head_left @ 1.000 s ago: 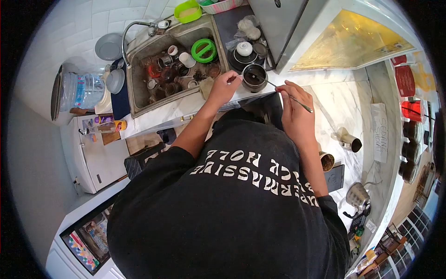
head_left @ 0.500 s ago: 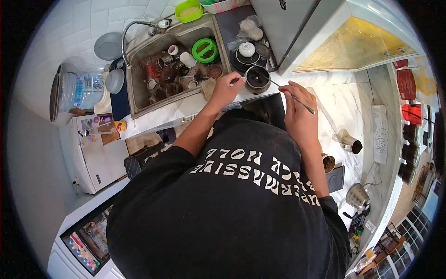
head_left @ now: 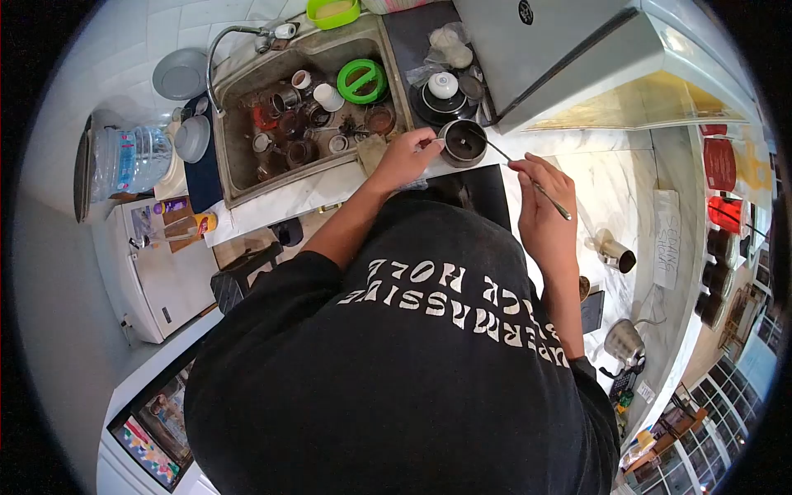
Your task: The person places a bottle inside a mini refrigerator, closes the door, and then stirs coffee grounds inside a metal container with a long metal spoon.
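A round metal cup [head_left: 476, 159] with dark contents stands at the counter's edge, right of the sink. My left hand [head_left: 404, 159] is closed at its left side, thumb and fingertips pinching what looks like its handle. In my right hand [head_left: 547, 198] is a long thin spoon [head_left: 558, 205], pinched along its shaft. The spoon slants down to the left, its far end in the cup, where the bowl is hidden. A small pale spot shows on the dark surface inside.
Left of the cup is a sink [head_left: 227, 177] with several dirty cups and jars and a green lid [head_left: 362, 81]. Behind stands a white-topped round item [head_left: 443, 85]. To the right are a metal jug [head_left: 615, 252], a kettle [head_left: 624, 340] and a grey appliance [head_left: 528, 66].
My right hand has shifted a little right and down with the spoon. My left hand stays at the cup. The whole view has tilted slightly.
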Motion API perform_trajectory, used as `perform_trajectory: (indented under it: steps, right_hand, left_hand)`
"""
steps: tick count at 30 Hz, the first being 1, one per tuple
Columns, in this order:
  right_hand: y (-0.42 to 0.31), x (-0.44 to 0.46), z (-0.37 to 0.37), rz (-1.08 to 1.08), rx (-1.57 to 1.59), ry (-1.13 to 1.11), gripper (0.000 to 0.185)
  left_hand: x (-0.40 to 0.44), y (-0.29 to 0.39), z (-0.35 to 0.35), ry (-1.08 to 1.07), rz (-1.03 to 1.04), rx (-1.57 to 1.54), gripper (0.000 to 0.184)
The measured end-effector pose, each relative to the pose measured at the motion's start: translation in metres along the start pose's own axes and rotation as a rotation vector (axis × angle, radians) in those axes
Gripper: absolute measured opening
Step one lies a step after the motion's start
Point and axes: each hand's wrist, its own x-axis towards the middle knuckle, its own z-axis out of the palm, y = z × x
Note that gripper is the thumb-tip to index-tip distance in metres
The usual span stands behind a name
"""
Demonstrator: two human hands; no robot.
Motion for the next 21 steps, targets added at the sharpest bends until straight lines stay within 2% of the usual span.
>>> perform_trajectory:
  steps: [7, 12, 21]
  right_hand:
    - [-0.01, 0.001, -0.002, 0.011, 0.042, -0.059, 0.014]
    - [-0.011, 0.002, 0.001, 0.087, -0.013, -0.013, 0.015]
    - [-0.018, -0.009, 0.007, 0.1, 0.046, -0.039, 0.014]
  left_hand:
    - [0.009, 0.0, -0.008, -0.161, -0.071, -0.091, 0.03]
    - [0.011, 0.01, -0.016, -0.241, -0.126, -0.087, 0.031]
    - [0.009, 0.011, -0.015, -0.211, -0.132, -0.096, 0.034]
